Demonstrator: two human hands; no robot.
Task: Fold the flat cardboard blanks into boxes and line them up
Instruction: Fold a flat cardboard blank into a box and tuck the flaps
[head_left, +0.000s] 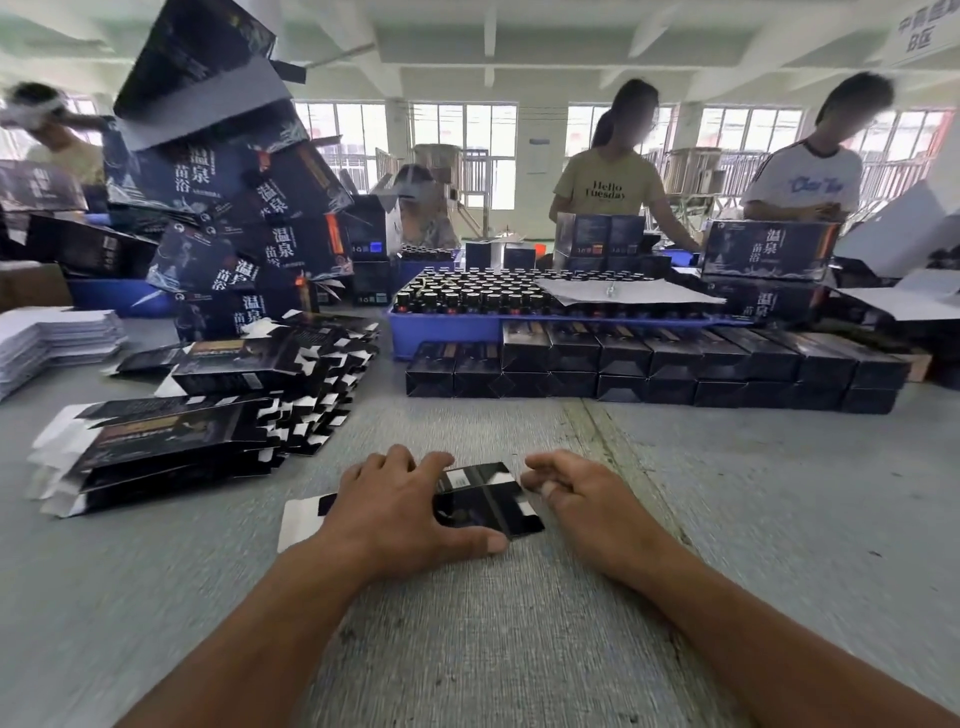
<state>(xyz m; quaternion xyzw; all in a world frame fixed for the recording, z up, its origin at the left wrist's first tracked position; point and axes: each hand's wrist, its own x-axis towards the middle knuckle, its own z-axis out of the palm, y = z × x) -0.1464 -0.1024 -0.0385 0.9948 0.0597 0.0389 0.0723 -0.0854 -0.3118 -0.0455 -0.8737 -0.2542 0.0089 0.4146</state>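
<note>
A flat black cardboard blank (483, 501) with white flaps lies on the grey table in front of me. My left hand (400, 506) rests flat on top of it, fingers spread and thumb stretched along its near edge. My right hand (576, 493) sits just right of the blank with its fingers loosely curled, fingertips at the blank's right edge, holding nothing that I can see. Piles of flat blanks (171, 447) lie at the left. Folded black boxes (654, 364) stand lined up in two layers at the back right.
A blue tray (447, 332) full of dark bottles stands behind the box row. Large printed cartons (234, 208) tower at the back left. White sheets (52, 338) are stacked at the far left. Several people work across the table.
</note>
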